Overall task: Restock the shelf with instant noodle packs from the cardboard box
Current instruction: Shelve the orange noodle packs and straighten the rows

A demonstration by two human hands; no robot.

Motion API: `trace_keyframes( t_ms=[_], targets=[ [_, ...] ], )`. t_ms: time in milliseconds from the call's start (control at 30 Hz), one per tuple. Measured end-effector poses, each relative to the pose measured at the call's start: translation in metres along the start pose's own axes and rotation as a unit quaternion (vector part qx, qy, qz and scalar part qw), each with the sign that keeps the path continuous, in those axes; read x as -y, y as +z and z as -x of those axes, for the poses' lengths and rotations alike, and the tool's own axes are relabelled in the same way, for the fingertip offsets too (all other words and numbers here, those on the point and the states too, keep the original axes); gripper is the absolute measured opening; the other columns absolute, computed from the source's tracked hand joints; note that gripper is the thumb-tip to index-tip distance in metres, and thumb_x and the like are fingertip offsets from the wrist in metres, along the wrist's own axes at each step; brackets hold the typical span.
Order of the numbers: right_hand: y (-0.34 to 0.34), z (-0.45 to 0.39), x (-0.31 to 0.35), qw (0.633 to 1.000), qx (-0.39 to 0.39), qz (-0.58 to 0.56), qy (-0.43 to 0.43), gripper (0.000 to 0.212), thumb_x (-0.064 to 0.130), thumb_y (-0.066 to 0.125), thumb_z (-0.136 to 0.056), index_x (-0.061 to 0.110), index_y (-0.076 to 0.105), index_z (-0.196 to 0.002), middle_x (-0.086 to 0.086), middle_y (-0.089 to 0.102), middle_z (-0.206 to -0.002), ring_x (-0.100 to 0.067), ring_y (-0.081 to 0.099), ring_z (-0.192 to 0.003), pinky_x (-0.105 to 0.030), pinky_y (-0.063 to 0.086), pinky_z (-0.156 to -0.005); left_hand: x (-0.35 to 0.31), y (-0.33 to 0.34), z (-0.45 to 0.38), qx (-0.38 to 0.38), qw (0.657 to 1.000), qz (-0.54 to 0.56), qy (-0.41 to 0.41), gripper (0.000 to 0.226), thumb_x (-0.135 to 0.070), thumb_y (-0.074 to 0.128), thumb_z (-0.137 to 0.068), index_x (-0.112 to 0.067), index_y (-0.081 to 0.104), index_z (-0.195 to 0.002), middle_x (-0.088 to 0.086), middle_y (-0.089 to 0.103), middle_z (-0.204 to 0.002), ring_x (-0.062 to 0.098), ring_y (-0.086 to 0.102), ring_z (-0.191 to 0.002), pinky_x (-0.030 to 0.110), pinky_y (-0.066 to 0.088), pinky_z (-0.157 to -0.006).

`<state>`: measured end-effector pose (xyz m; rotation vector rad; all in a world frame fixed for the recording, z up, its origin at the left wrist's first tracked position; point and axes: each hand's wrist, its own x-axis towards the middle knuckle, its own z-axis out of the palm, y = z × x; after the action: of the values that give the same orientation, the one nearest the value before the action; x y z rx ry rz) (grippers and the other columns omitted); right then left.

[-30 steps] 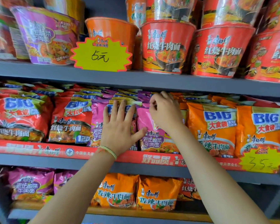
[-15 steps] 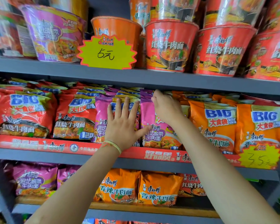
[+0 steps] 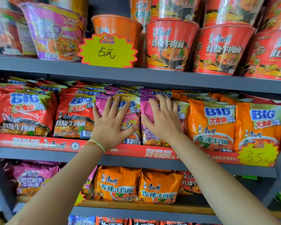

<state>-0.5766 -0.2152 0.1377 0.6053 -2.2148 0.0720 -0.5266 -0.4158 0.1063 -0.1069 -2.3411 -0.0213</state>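
Since a second ago, the right hand (image 3: 165, 118) has dropped from the top edge of the right-hand purple noodle pack (image 3: 148, 111) and now lies flat on its front, fingers straight and spread, gripping nothing. Beside it the left hand (image 3: 111, 123) stays pressed open-palmed on the neighbouring purple noodle pack (image 3: 130, 122), fingers fanned wide, a thin green band (image 3: 98, 144) round the wrist. Both packs stand upright at the front of the middle shelf (image 3: 39, 154), between red BIG packs (image 3: 74, 116) on the left and orange BIG packs (image 3: 212, 124) on the right. A yellow starburst price tag (image 3: 108, 51) hangs at the upper shelf, among red noodle bowls (image 3: 169, 44) and a purple bowl (image 3: 53, 33). Below, smaller orange packs (image 3: 117, 184) fill the lower shelf. No cardboard box is in view.
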Motion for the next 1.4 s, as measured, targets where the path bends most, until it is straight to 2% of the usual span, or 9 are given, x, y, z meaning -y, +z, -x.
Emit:
trace_keyframes(
  t_ms=[267, 400, 500, 567, 700, 933, 1067, 1233, 1400],
  targets=[
    [-0.002, 0.003, 0.001, 0.998, 0.066, -0.005, -0.024, 0.079, 0.069, 0.015, -0.096, 0.021, 0.015, -0.159, -0.01, 0.016, -0.165, -0.026, 0.009, -0.154, -0.051, -0.002, -0.124, 0.0, 0.0, 0.004, 0.02, 0.999, -0.02, 0.018, 0.114, -0.099, 0.03, -0.064, -0.029, 0.028, -0.155, 0.008, 0.019, -0.164, 0.033, 0.013, -0.151, 0.076, 0.023, -0.104],
    [-0.012, 0.013, -0.004, 0.997, -0.058, -0.049, 0.016, 0.055, 0.035, 0.038, -0.102, 0.005, 0.04, -0.148, -0.017, 0.037, -0.155, -0.033, 0.029, -0.147, -0.047, 0.017, -0.123, -0.006, -0.01, 0.007, 0.008, 0.999, -0.036, 0.015, 0.114, -0.097, 0.027, -0.068, -0.021, 0.032, -0.153, 0.012, 0.022, -0.162, 0.035, 0.015, -0.15, 0.074, 0.016, -0.109],
    [-0.028, 0.009, -0.021, 0.99, -0.133, 0.035, 0.044, 0.031, 0.003, 0.058, -0.085, 0.002, 0.065, -0.115, -0.018, 0.064, -0.116, -0.037, 0.056, -0.113, -0.052, 0.037, -0.11, -0.031, -0.016, 0.004, -0.061, 0.997, -0.014, 0.046, 0.092, -0.084, 0.032, -0.083, -0.017, 0.044, -0.145, 0.014, 0.032, -0.158, 0.034, 0.02, -0.15, 0.066, 0.016, -0.114],
    [-0.044, 0.0, -0.034, 0.988, -0.099, 0.096, 0.068, 0.023, 0.002, 0.061, -0.08, 0.004, 0.071, -0.101, -0.016, 0.068, -0.1, -0.037, 0.058, -0.103, -0.052, 0.038, -0.105, -0.054, -0.016, -0.002, -0.077, 0.994, 0.005, 0.071, 0.084, -0.078, 0.039, -0.085, -0.016, 0.046, -0.142, 0.014, 0.034, -0.156, 0.033, 0.023, -0.149, 0.062, 0.02, -0.116],
    [-0.059, -0.015, -0.05, 0.987, 0.072, 0.104, 0.103, 0.03, 0.009, 0.057, -0.089, 0.014, 0.067, -0.116, -0.009, 0.062, -0.12, -0.032, 0.051, -0.119, -0.046, 0.034, -0.102, -0.094, -0.001, -0.01, -0.04, 0.994, 0.001, 0.098, 0.088, -0.077, 0.041, -0.085, -0.016, 0.039, -0.148, 0.016, 0.025, -0.16, 0.036, 0.017, -0.15, 0.062, 0.018, -0.117],
    [-0.059, -0.037, -0.08, 0.966, 0.194, -0.117, 0.125, 0.017, 0.011, 0.046, -0.098, 0.009, 0.062, -0.092, -0.015, 0.065, -0.097, -0.034, 0.061, -0.092, -0.042, 0.051, -0.08, -0.112, 0.017, -0.016, -0.003, 0.996, -0.009, 0.089, 0.098, -0.088, 0.024, -0.077, -0.03, 0.021, -0.156, 0.016, 0.014, -0.163, 0.039, 0.01, -0.15, 0.064, 0.012, -0.117],
    [-0.061, -0.04, -0.091, 0.957, 0.2, -0.173, 0.12, 0.019, 0.02, 0.054, -0.097, 0.01, 0.069, -0.091, -0.013, 0.069, -0.094, -0.03, 0.064, -0.088, -0.042, 0.053, -0.08, -0.11, 0.012, -0.018, 0.012, 0.995, -0.039, 0.093, 0.101, -0.091, 0.033, -0.07, -0.038, 0.017, -0.154, 0.015, 0.017, -0.163, 0.042, 0.018, -0.148, 0.063, 0.016, -0.117],
    [-0.07, -0.033, -0.106, 0.954, 0.213, -0.186, 0.102, 0.018, 0.015, 0.054, -0.09, 0.005, 0.07, -0.092, -0.018, 0.069, -0.099, -0.033, 0.064, -0.091, -0.041, 0.054, -0.08, -0.131, 0.011, -0.026, -0.055, 0.995, -0.006, 0.087, 0.092, -0.086, 0.041, -0.077, -0.027, 0.043, -0.147, 0.015, 0.032, -0.157, 0.038, 0.023, -0.148, 0.063, 0.016, -0.117],
    [-0.063, -0.036, -0.111, 0.951, 0.205, -0.21, 0.098, 0.017, 0.012, 0.054, -0.085, 0.007, 0.07, -0.089, -0.016, 0.07, -0.098, -0.032, 0.065, -0.091, -0.044, 0.056, -0.083, -0.146, 0.021, -0.033, -0.014, 0.996, -0.043, 0.072, 0.117, -0.092, 0.049, -0.063, -0.03, 0.019, -0.157, 0.014, 0.011, -0.164, 0.036, 0.005, -0.152, 0.064, 0.012, -0.117]
  ],
)
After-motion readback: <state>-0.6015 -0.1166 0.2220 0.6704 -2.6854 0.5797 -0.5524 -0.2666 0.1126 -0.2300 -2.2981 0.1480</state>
